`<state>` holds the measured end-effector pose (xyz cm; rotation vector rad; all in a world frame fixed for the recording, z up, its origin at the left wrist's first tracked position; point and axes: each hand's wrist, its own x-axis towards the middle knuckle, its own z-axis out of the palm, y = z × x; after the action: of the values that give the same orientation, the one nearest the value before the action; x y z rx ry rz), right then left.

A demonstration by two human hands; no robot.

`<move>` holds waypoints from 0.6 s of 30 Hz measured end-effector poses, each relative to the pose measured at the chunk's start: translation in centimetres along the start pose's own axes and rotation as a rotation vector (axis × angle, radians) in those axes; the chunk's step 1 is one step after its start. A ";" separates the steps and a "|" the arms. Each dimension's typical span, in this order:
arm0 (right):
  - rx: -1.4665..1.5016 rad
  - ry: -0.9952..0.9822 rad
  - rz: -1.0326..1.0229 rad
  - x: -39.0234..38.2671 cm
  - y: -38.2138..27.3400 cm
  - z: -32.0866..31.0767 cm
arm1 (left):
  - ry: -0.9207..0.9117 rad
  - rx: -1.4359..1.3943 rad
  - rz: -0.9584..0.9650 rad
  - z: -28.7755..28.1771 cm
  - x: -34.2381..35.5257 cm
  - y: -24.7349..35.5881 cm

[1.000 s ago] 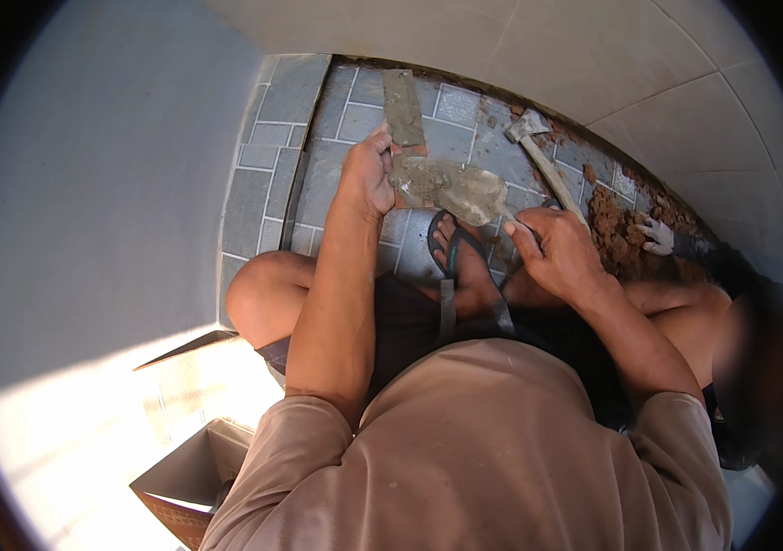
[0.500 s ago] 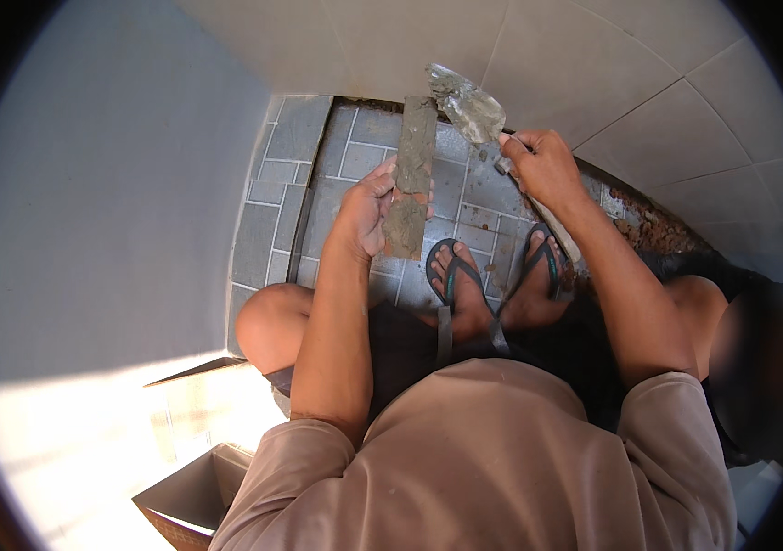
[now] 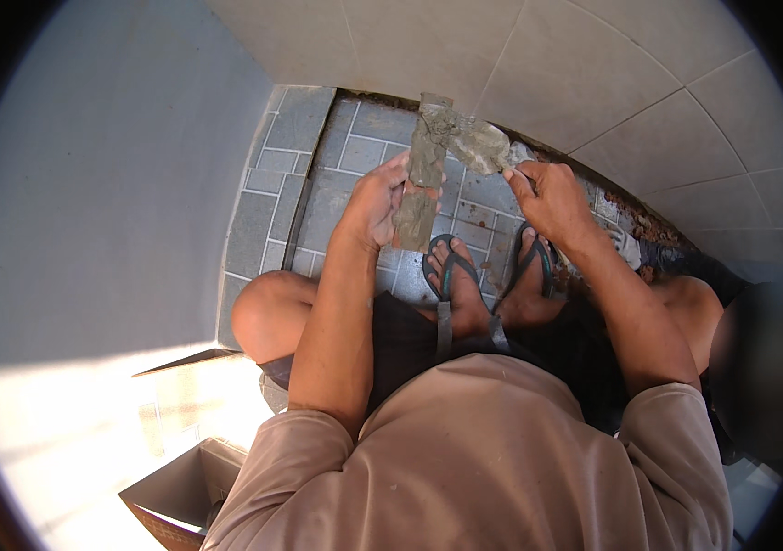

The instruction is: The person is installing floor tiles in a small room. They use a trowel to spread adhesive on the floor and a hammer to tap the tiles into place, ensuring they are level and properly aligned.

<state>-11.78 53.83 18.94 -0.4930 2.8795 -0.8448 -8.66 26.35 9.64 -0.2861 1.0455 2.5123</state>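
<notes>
My left hand point(image 3: 382, 204) is closed around a narrow tile strip point(image 3: 410, 220), fingers on one long edge and thumb side on the other. Wet grey mortar coats most of its upper face, and a reddish band shows bare between two patches. My right hand point(image 3: 552, 204) grips a trowel point(image 3: 483, 150), whose handle is mostly hidden in the fist. Mortar smears the trowel's blade, and its tip meets the mortar at the strip's far end. Both are held up above the paved floor.
Below are grey floor tiles point(image 3: 364, 151) and my feet in flip-flops point(image 3: 451, 271). A beige tiled wall point(image 3: 612, 92) rises ahead, with a rubble-filled gap point(image 3: 653, 225) along its foot. A plain wall point(image 3: 107, 202) stands left. A pale glove-like shape point(image 3: 625, 246) lies right; an open box point(image 3: 171, 487), lower left.
The trowel has come down and toward me, its blade now against the strip's far end. The strip has shifted slightly right. A long pale handle near my right foot is no longer visible there.
</notes>
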 end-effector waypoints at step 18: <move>0.011 -0.196 -0.109 -6.3 -1.3 -0.1 | 0.044 -0.181 0.092 -2.9 2.6 -0.3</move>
<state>-5.53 55.00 19.75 -0.6950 2.6889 -0.7787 -10.83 25.20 6.57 -0.3547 0.8661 2.7001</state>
